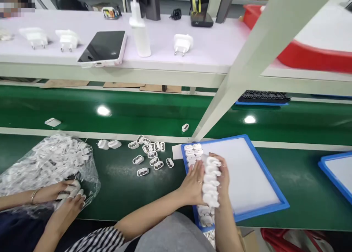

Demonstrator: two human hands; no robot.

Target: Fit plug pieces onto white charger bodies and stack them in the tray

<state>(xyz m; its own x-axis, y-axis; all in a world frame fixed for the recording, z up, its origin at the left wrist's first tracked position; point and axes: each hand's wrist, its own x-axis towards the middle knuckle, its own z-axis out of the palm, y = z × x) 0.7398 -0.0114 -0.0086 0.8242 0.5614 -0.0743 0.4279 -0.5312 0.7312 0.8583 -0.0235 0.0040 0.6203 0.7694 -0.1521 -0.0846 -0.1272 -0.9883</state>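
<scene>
At lower left a co-worker's hands (67, 193) dig in a plastic bag (41, 167) of white plugs. Loose plugs (150, 156) lie mid-bench. My left hand (194, 186) and right hand (221, 175) clench a row of plugs (210, 184) between them, keeping it straight over the blue tray (247, 171) on the green bench (123, 193); a shelf (165, 66) runs above.

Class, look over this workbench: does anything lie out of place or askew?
Yes. While both hands, left hand and right hand, press a neat row of white plug housings onto the blue-rimmed tray, one stray housing lies alone on the green belt, apart from the loose cluster.
</scene>
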